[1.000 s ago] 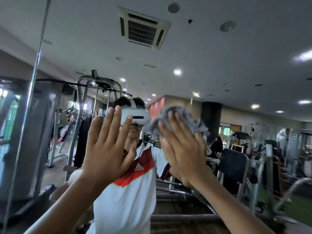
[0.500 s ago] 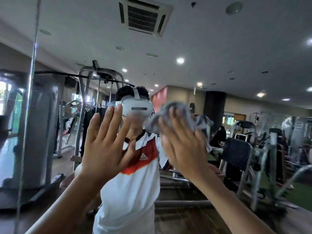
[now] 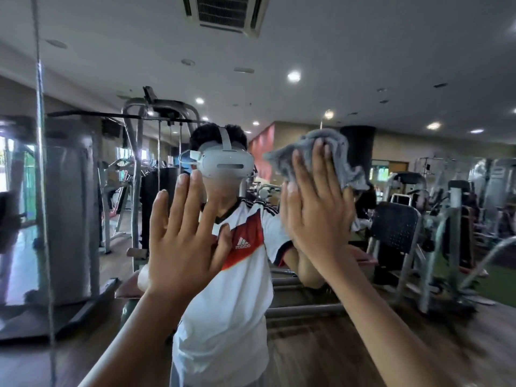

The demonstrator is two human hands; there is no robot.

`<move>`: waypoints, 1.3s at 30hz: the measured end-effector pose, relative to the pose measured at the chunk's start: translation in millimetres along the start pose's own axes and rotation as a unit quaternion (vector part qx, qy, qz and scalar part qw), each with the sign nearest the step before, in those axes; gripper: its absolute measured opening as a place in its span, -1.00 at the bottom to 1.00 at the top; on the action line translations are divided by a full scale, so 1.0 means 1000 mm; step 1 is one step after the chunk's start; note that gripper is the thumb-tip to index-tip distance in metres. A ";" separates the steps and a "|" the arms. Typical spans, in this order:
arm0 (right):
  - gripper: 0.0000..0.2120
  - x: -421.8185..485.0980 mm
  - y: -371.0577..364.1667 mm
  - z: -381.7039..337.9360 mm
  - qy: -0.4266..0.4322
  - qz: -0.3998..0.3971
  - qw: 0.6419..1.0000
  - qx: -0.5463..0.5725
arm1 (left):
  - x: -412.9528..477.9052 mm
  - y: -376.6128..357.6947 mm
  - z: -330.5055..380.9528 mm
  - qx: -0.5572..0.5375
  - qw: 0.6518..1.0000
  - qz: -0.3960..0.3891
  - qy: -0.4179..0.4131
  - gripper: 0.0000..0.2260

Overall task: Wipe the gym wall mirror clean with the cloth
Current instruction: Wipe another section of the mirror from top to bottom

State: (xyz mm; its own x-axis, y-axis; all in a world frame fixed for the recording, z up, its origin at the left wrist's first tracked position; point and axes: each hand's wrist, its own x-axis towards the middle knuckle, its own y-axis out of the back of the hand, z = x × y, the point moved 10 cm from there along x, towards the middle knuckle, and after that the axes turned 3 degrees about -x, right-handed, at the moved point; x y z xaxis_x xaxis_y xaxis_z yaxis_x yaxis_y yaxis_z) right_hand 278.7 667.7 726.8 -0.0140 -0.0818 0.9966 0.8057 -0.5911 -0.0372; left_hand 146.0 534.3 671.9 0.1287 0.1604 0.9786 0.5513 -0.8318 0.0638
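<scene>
– Hands first: what are they doing up there?

– Left hand (image 3: 184, 247) is spread flat with straight fingers, palm towards the mirror (image 3: 363, 79). From the head view it looks braced on the glass, and it holds nothing. Right hand (image 3: 315, 219) is just to the right of it and a little higher. Its fingers are straight too, pressing the cloth (image 3: 350, 170) onto the glass rather than gripping it.

– So where exactly is the cloth?

– Between my right palm and the mirror, bunched up, with grey folds sticking out above my fingertips and off to the right.

– How will it handle?

– Soft, light and limp, I'd say. It should crumple and creep under a flat palm, so I'd spread my fingers over its middle and tuck a loose edge under the thumb. The glass is hard and slick, and I reckon even pressure beats a hard shove. I can't make out any streaks among the reflected gym machines (image 3: 396, 227).
</scene>
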 end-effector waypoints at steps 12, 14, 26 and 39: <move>-0.56 -0.078 0.017 0.036 0.058 -0.041 0.997 -0.003 | -0.043 0.001 -0.003 0.006 1.000 0.007 0.015 -0.47; -0.57 -0.064 0.015 0.017 0.000 -0.019 1.000 -0.006 | -0.048 0.002 0.000 -0.001 1.000 0.009 0.015 -0.47; -0.58 -0.123 0.020 0.030 0.139 -0.056 0.989 -0.004 | -0.105 -0.002 -0.005 -0.001 1.000 -0.017 0.016 -0.49; -0.60 -0.238 0.015 -0.048 0.347 -0.145 0.926 0.043 | -0.107 0.001 -0.009 -0.011 1.000 -0.001 0.014 -0.48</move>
State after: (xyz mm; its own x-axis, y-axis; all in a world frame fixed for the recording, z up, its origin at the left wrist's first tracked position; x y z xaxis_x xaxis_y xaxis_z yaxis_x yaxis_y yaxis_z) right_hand 266.1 639.7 485.9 -0.5906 -0.4422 0.6750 0.7517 -0.6058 0.2608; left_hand 125.6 511.9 568.9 0.1052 0.1469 0.9835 0.5326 -0.8435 0.0690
